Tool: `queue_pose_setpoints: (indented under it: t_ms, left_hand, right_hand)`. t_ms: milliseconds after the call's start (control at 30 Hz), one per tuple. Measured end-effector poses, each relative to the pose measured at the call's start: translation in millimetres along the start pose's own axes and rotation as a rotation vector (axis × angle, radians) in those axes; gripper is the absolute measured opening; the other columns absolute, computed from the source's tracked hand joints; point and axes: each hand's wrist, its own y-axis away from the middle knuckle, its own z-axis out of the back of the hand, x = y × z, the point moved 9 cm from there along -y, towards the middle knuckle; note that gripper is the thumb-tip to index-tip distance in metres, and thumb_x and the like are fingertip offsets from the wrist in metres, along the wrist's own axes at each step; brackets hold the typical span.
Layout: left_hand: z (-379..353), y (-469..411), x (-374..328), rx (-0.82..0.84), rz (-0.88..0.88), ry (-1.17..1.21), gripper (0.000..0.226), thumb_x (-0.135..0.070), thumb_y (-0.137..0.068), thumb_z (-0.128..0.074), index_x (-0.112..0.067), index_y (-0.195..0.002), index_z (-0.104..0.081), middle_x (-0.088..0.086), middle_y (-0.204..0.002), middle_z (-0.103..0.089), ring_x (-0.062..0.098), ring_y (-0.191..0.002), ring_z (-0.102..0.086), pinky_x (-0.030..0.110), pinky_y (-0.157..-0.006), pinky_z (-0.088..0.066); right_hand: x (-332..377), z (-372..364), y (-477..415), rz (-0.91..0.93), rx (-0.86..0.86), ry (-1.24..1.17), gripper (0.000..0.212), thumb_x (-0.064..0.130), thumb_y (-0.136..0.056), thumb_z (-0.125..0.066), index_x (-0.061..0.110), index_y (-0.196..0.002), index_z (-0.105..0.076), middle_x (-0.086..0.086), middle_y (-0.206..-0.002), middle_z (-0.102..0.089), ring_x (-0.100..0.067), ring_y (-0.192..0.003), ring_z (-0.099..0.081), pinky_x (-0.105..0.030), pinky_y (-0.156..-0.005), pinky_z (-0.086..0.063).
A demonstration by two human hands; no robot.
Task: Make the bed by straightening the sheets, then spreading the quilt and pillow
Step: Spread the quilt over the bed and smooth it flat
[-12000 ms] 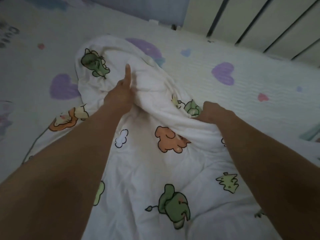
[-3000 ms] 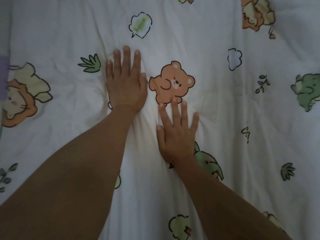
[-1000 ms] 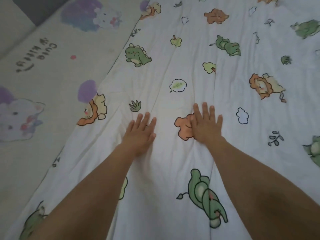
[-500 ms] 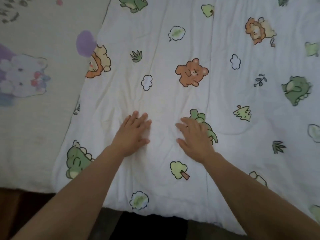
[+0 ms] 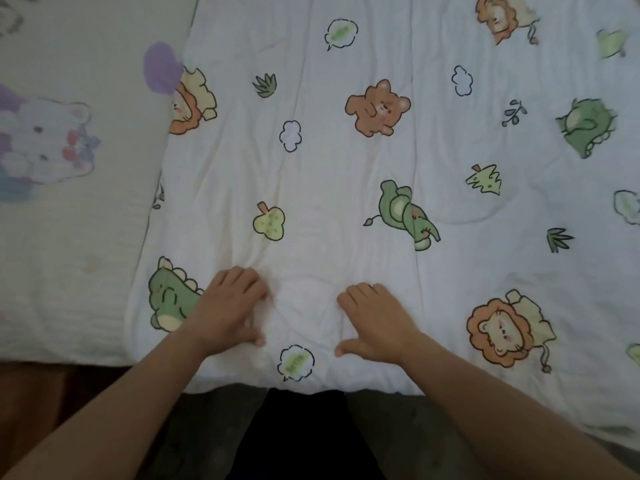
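The white quilt [image 5: 346,161], printed with cartoon bears, lions and dinosaurs, lies spread flat over the bed. Its near edge hangs just over the bed's front. My left hand [image 5: 228,308] and my right hand [image 5: 375,322] rest palm-down on the quilt close to that near edge, about a hand's width apart. The fingers of both are bent, with the tips dug into the fabric and the thumbs pointing inward. A small puff of wrinkled cloth stands between them. The bed sheet [image 5: 69,237], pale with a kitten print and a purple heart, shows at the left. No pillow is in view.
The quilt's left edge [image 5: 156,202] runs diagonally beside the bare sheet. Below the bed's front edge are a dark floor [image 5: 301,441] and a brown strip [image 5: 31,403] at the lower left.
Both hands have slid toward me down the quilt to its near edge, and their fingers have bent from flat to curled. The view has shifted down with them.
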Motion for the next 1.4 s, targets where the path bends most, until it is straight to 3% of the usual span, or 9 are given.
queue_pose_setpoints:
  t_ms: [300, 400, 600, 767, 967, 1133, 1233, 1300, 1400]
  left_hand:
    - [-23.9, 64.6, 17.9, 0.031, -0.062, -0.125, 0.077, -0.058, -0.03, -0.082, -0.018, -0.088, -0.053, 0.001, -0.096, -0.053, 0.021, -0.087, -0.044, 0.034, -0.079, -0.03]
    - [-34.3, 82.1, 30.4, 0.021, -0.063, -0.146, 0.087, -0.04, -0.022, -0.089, -0.02, -0.097, -0.049, 0.004, -0.104, -0.053, 0.024, -0.092, -0.045, 0.037, -0.081, -0.031]
    - [-36.6, 86.8, 35.2, -0.029, -0.063, -0.166, 0.084, -0.018, -0.03, -0.091, -0.021, -0.103, -0.05, 0.006, -0.108, -0.054, 0.026, -0.093, -0.046, 0.037, -0.078, -0.031]
    - [-31.2, 100.4, 47.9, -0.052, 0.057, -0.164, 0.076, -0.024, -0.035, -0.093, -0.017, -0.102, -0.058, 0.008, -0.097, -0.055, 0.031, -0.085, -0.052, 0.042, -0.075, -0.038]
    - [-38.7, 97.1, 44.5, -0.006, 0.031, -0.082, 0.069, 0.01, -0.024, -0.079, -0.017, -0.082, -0.052, 0.002, -0.068, -0.057, 0.025, -0.054, -0.054, 0.028, -0.046, -0.043]
    - [-73.0, 119.0, 27.9, 0.21, -0.031, -0.039, 0.072, -0.018, -0.016, -0.088, -0.025, -0.075, -0.047, -0.005, -0.064, -0.055, 0.015, -0.051, -0.056, 0.022, -0.039, -0.038]
    - [-73.5, 117.6, 29.2, 0.188, -0.034, -0.036, 0.061, -0.043, -0.029, -0.088, -0.027, -0.081, -0.06, -0.008, -0.072, -0.06, 0.014, -0.06, -0.061, 0.023, -0.047, -0.045]
    - [-62.9, 112.9, 30.0, 0.162, -0.02, -0.05, 0.045, -0.062, -0.051, -0.071, -0.031, -0.082, -0.062, -0.012, -0.071, -0.06, 0.011, -0.061, -0.062, 0.022, -0.048, -0.045]
    - [-48.7, 98.2, 24.0, 0.151, -0.039, -0.015, 0.038, -0.062, -0.075, -0.04, -0.029, -0.08, -0.058, -0.011, -0.074, -0.06, 0.014, -0.068, -0.064, 0.025, -0.05, -0.04]
  right_hand:
    - [35.1, -22.9, 11.6, 0.143, 0.051, 0.102, 0.049, 0.043, -0.052, -0.086, 0.016, -0.08, -0.056, 0.0, -0.072, -0.055, -0.019, -0.062, -0.054, -0.031, -0.056, -0.044]
    - [36.4, -27.9, 9.6, 0.167, 0.054, 0.066, 0.041, 0.028, -0.05, -0.088, 0.015, -0.075, -0.058, 0.0, -0.065, -0.056, -0.019, -0.055, -0.054, -0.028, -0.049, -0.043]
    - [29.9, -32.8, 5.6, 0.14, 0.253, -0.052, 0.015, 0.02, -0.091, -0.058, 0.007, -0.098, -0.053, -0.013, -0.097, -0.06, -0.031, -0.089, -0.056, -0.034, -0.068, -0.033]
    - [27.5, -34.0, 0.5, 0.089, 0.382, -0.091, 0.021, 0.02, -0.092, -0.056, 0.017, -0.086, -0.037, -0.012, -0.1, -0.059, -0.03, -0.095, -0.055, -0.031, -0.07, -0.028]
    - [26.3, -37.4, 2.0, 0.029, 0.551, -0.061, 0.017, 0.023, -0.091, -0.057, 0.018, -0.088, -0.041, -0.008, -0.099, -0.049, -0.027, -0.098, -0.051, -0.03, -0.074, -0.032]
    - [41.0, -55.6, 15.8, 0.062, 0.673, -0.022, 0.023, 0.025, -0.09, -0.06, 0.009, -0.107, -0.055, -0.012, -0.116, -0.054, -0.029, -0.106, -0.053, -0.034, -0.086, -0.042]
    - [41.3, -51.4, 16.7, 0.064, 0.631, -0.045, 0.022, 0.032, -0.088, -0.063, 0.016, -0.099, -0.054, -0.007, -0.105, -0.053, -0.026, -0.101, -0.052, -0.03, -0.075, -0.036]
    - [38.1, -45.9, 20.1, 0.046, 0.627, -0.1, 0.028, 0.04, -0.086, -0.065, 0.019, -0.089, -0.047, 0.0, -0.094, -0.045, -0.021, -0.09, -0.046, -0.029, -0.072, -0.031]
    - [34.5, -37.8, 25.7, -0.007, 0.625, -0.171, 0.036, 0.05, -0.083, -0.064, 0.019, -0.081, -0.045, 0.003, -0.085, -0.043, -0.018, -0.082, -0.043, -0.031, -0.071, -0.035]
